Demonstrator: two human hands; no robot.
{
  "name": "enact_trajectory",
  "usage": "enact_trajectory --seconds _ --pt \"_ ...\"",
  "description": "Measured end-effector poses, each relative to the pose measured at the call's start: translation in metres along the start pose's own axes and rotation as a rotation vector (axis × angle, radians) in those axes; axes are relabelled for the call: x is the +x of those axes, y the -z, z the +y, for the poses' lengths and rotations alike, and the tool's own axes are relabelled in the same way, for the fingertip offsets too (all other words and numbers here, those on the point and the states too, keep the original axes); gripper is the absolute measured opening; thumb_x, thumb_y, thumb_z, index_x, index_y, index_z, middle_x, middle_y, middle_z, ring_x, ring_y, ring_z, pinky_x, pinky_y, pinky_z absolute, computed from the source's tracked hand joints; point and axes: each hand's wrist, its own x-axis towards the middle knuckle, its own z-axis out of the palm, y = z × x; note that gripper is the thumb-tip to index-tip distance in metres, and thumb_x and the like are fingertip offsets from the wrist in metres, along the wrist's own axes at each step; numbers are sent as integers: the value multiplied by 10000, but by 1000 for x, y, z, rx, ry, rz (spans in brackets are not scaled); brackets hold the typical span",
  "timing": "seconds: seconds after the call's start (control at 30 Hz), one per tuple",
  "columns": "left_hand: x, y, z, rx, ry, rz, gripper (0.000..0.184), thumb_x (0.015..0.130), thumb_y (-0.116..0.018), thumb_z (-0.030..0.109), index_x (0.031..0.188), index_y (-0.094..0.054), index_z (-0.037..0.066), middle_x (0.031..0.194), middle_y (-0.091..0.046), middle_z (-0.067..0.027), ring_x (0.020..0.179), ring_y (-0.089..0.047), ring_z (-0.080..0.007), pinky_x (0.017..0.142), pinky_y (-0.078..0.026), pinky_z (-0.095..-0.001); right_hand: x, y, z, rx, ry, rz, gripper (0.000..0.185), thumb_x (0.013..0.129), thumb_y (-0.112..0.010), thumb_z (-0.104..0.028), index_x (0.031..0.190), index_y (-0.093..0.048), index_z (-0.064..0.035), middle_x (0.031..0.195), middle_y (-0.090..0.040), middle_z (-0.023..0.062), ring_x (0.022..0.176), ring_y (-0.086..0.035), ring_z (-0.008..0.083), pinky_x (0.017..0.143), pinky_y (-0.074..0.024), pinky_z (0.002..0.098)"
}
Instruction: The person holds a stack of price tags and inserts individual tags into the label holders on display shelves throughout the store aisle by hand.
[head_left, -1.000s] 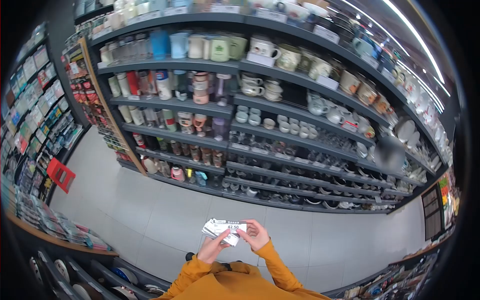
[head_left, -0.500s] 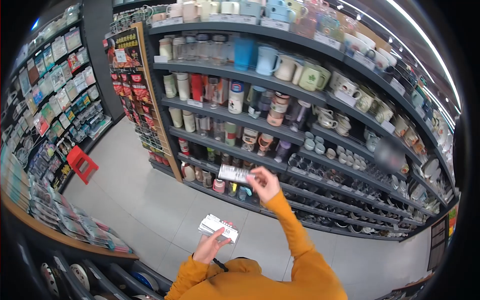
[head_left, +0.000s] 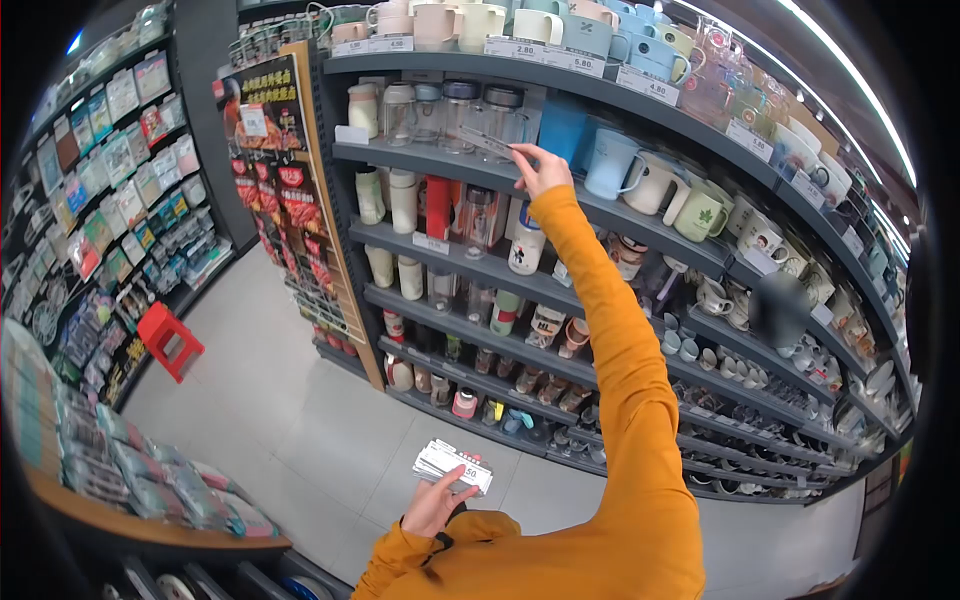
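Observation:
A stack of white printed price labels (head_left: pixel 450 462) is pinched in my left hand (head_left: pixel 431 505), low in front of my body. My right hand (head_left: pixel 541 171) is raised to the second shelf from the top, closed on one price label (head_left: pixel 484 140) at the shelf's front edge. Behind that label stand clear jars with dark lids (head_left: pixel 500 115). To the right of my right hand are a light blue pitcher (head_left: pixel 611 163) and a cream mug (head_left: pixel 655 186). A white cartoon bottle (head_left: pixel 525 246) stands on the shelf below.
A red stool (head_left: pixel 170 340) stands on the floor at the left. Packaged goods hang on the far-left wall. A wooden-edged rack of red packets (head_left: pixel 290 205) adjoins the shelving. Packed goods (head_left: pixel 150 470) lie at the lower left. Mugs line the top shelf (head_left: pixel 450 62).
My right hand has left the label stack with one label and reached up and forward to the second shelf. My left hand still holds the stack. The view has turned left and moved closer.

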Motion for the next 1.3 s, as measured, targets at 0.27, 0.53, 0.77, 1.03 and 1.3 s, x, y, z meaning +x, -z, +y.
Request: enact_trajectory --seconds 0.27,0.53,0.77,1.03,1.3 --pt "72 22 54 44 78 -85 341 923 -556 65 1245 -443 79 1259 -568 -104 1091 -582 -195 834 -531 -315 68 -49 36 -97 -105 -120 198 916 -580 -230 1057 -658 -116 756 -694 123 552 -682 194 540 -538 307" --pt "93 63 123 145 250 -216 324 926 -553 64 1238 -463 63 1264 -562 -113 1098 -582 -203 824 -536 -314 65 -41 2 -38 -281 -257 247 916 -578 -173 1125 -612 -47 1014 -691 124 576 -690 216 545 -562 313" --pt "89 102 169 217 318 -243 309 931 -541 56 1233 -475 39 1259 -556 -123 1112 -577 -227 832 -538 -321 62 -61 -10 -59 -351 -236 310 927 -571 -194 1169 -560 0 1076 -669 115 595 -689 200 463 -534 265" --pt "68 135 183 144 332 -215 288 929 -535 47 1211 -475 39 1260 -554 -123 1128 -566 -245 849 -533 -319 68 -60 14 8 -375 -209 305 926 -574 -176 1167 -547 9 1043 -663 145 603 -689 213 460 -533 274" --pt "68 150 183 133 348 -205 303 927 -536 46 1221 -465 47 1256 -557 -116 1118 -568 -225 855 -526 -316 64 -54 13 -42 -371 -186 345 914 -592 -182 1181 -548 32 1075 -650 161 598 -683 202 495 -541 270"
